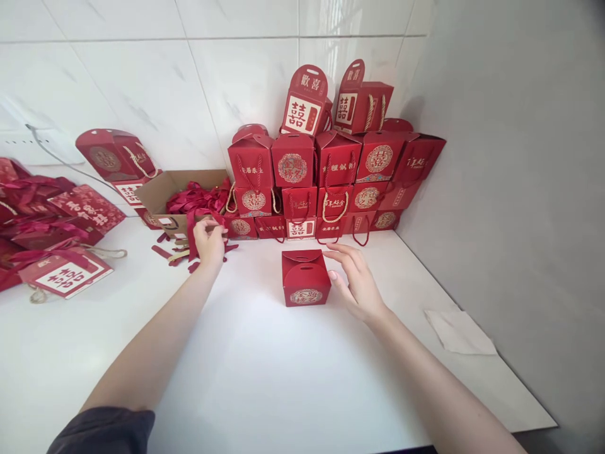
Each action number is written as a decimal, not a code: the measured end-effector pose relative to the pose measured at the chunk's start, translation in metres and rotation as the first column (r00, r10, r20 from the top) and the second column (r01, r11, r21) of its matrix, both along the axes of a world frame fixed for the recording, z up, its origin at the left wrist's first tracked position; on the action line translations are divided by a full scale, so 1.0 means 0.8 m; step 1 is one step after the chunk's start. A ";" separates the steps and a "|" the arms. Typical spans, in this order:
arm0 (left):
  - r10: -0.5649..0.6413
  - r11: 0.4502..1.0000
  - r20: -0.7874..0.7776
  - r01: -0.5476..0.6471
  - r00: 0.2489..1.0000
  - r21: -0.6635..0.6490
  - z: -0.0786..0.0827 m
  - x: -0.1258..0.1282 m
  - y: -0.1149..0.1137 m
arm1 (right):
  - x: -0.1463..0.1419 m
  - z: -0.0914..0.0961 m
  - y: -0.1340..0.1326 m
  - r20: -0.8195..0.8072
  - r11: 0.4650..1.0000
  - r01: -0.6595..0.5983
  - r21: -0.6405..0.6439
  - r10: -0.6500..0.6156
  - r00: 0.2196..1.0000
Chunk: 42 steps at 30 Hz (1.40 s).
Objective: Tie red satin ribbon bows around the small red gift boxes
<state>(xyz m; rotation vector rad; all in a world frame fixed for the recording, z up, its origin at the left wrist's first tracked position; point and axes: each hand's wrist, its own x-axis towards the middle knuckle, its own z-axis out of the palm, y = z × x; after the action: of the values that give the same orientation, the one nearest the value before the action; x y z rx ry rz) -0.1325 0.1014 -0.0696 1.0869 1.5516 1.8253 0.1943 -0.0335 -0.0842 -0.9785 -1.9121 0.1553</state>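
Item 1: a left hand (209,243) is pinching, fingers drawn together, a strip of red satin ribbon (201,205) at an open brown cardboard carton (158,195) on the left of a white counter (265,372). Item 2: a right hand (358,284) is hovering, fingers spread apart, just beside a closed red paper gift box (305,280) standing alone mid-counter. Item 3: roughly 20 closed red paper boxes (335,183) are standing stacked in the far corner, while a loose ribbon bundle is lying unused in the carton.
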 end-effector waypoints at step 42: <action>-0.871 0.443 -0.450 0.707 0.196 -0.551 0.153 0.145 -0.184 | -0.009 0.150 0.008 -0.717 0.918 -0.322 -0.232 0.062 0.694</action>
<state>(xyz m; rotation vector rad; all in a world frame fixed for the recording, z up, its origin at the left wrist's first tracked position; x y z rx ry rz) -0.0167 -0.0462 0.0528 2.0994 1.0207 0.4415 0.1875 -0.0271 0.0361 -0.7652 -1.2731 0.8943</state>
